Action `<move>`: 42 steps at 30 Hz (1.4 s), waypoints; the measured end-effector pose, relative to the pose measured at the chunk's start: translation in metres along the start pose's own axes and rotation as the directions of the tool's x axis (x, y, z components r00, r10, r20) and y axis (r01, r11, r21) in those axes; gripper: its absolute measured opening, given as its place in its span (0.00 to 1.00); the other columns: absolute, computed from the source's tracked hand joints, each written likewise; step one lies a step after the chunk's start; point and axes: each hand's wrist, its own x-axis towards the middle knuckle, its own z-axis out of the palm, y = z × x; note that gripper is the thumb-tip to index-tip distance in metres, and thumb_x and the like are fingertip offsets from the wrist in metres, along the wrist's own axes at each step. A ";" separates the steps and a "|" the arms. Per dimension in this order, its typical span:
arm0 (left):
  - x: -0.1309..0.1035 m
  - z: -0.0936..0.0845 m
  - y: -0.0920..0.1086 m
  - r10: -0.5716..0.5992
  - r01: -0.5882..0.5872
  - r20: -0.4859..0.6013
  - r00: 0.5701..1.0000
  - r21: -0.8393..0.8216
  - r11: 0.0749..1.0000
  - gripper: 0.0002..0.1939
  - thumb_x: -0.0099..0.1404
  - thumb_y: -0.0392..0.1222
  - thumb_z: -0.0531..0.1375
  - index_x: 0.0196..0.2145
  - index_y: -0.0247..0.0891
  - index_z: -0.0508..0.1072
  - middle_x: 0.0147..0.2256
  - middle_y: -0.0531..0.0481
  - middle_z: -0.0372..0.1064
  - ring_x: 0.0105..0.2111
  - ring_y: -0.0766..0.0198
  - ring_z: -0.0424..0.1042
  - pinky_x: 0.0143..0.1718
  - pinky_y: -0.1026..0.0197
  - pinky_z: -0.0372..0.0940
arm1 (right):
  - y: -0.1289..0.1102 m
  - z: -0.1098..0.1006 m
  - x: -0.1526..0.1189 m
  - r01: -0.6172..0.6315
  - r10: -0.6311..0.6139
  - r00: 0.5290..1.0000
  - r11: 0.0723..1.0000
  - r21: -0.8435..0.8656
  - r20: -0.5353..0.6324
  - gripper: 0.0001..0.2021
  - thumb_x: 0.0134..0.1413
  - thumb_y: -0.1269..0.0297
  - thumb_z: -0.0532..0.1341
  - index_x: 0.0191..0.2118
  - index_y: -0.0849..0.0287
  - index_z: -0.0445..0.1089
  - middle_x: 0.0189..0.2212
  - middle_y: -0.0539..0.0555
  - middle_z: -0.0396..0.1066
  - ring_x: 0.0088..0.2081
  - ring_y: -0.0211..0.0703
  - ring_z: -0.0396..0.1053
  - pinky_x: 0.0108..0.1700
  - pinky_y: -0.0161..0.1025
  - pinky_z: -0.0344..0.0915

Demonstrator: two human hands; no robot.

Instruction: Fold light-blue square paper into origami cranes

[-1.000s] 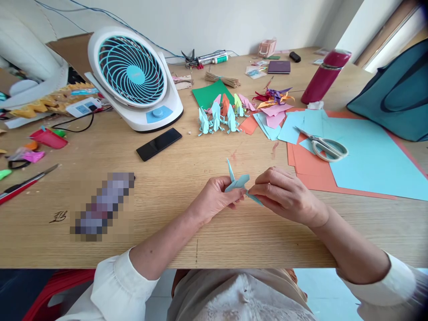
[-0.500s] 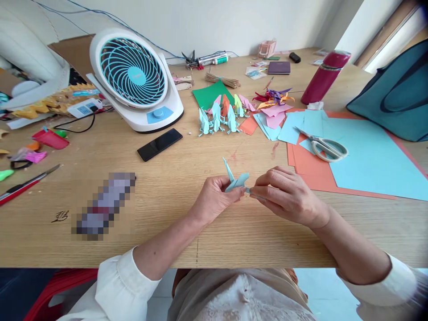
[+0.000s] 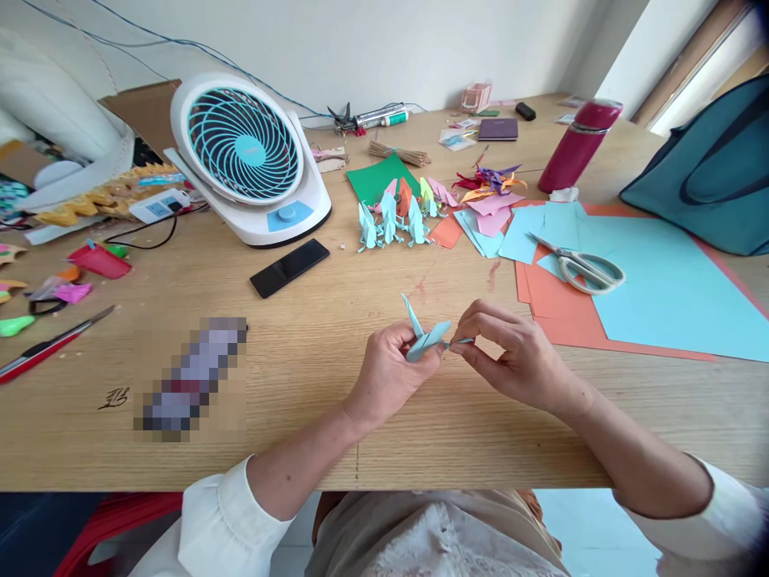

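Note:
A light blue folded paper figure (image 3: 425,342), much like an origami crane, is held above the front of the table. My left hand (image 3: 393,370) is closed round its body, thumb on the near side. One thin point sticks up by the left fingers, and a broader flap rises beside it. My right hand (image 3: 513,350) pinches the figure's narrow strip at the right between thumb and fingertips. Beyond the hands stand several folded paper figures (image 3: 389,218) in light blue, orange, pink and green.
A white fan (image 3: 249,160) and a black phone (image 3: 290,268) are at the left. Scissors (image 3: 585,268) lie on blue paper sheets (image 3: 673,296) at the right, by a magenta bottle (image 3: 580,148) and a teal bag (image 3: 702,164). A red-handled knife (image 3: 48,349) lies far left.
My right thumb and fingertips have shifted on the narrow strip, showing more of it. My left hand still holds the figure. The whole view has shifted slightly.

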 end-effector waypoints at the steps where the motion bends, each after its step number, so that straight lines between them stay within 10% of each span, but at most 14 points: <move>1: 0.000 0.000 -0.001 0.022 -0.022 -0.003 1.000 0.010 1.000 0.10 0.60 0.41 0.62 0.24 0.35 0.68 0.22 0.57 0.56 0.24 0.71 0.55 0.26 0.66 0.52 | -0.002 0.000 0.001 -0.045 0.045 0.999 0.998 0.034 0.007 0.03 0.64 0.69 0.59 0.36 0.58 0.67 0.32 0.53 0.68 0.32 0.39 0.66 0.34 0.37 0.63; 10: -0.002 0.001 -0.006 0.093 -0.092 -0.008 0.996 0.104 0.990 0.10 0.61 0.41 0.63 0.24 0.37 0.68 0.23 0.56 0.61 0.24 0.70 0.59 0.26 0.66 0.56 | 0.000 0.005 0.003 -0.449 0.431 0.892 0.814 0.369 0.134 0.12 0.61 0.56 0.63 0.33 0.58 0.66 0.25 0.49 0.67 0.28 0.38 0.64 0.29 0.36 0.61; 30: 0.000 0.009 -0.002 0.128 -0.098 -0.105 0.986 0.249 0.964 0.09 0.62 0.40 0.62 0.25 0.37 0.69 0.23 0.56 0.64 0.24 0.70 0.60 0.28 0.66 0.57 | 0.000 0.027 0.001 -0.415 0.491 0.871 0.745 0.522 -0.008 0.10 0.62 0.57 0.61 0.39 0.57 0.61 0.29 0.48 0.63 0.30 0.36 0.62 0.31 0.35 0.62; 42: 0.005 0.007 -0.003 -0.003 0.000 -0.075 0.997 -0.040 0.999 0.16 0.59 0.51 0.66 0.25 0.36 0.71 0.22 0.57 0.62 0.23 0.70 0.57 0.25 0.66 0.55 | 0.005 0.024 0.005 -0.345 0.449 0.894 0.671 0.656 0.012 0.15 0.59 0.55 0.65 0.45 0.55 0.61 0.31 0.49 0.68 0.33 0.39 0.69 0.35 0.36 0.67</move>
